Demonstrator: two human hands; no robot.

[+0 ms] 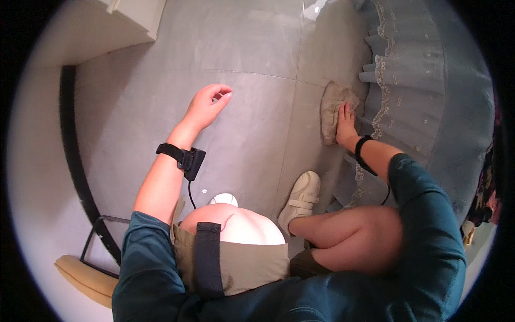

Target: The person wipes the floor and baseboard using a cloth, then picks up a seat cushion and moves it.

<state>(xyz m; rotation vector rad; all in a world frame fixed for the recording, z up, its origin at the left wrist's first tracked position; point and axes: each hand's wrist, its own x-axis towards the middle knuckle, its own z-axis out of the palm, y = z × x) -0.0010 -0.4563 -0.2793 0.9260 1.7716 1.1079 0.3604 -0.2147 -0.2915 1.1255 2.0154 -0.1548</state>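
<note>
A damp-looking grey-brown cloth [332, 108] lies spread on the grey tiled floor, close to the hem of a pale blue ruffled bed skirt. My right hand [347, 124] presses down on the cloth's right side with its fingers stretched out; the thumb cannot be made out. Over the floor to the left hovers my left hand [211, 102], holding nothing, its fingers loosely curled and a gap between thumb and forefinger. Each wrist has a black strap, and the left strap [171, 151] carries a small black device with a cable.
The bed skirt [414, 72] with lace trim hangs along the right. A white cabinet corner [136, 24] juts in at upper left. A black baseboard [74, 141] runs down the left wall, near a tan padded metal-framed piece [86, 277]. My shoe [301, 197] stands below the cloth.
</note>
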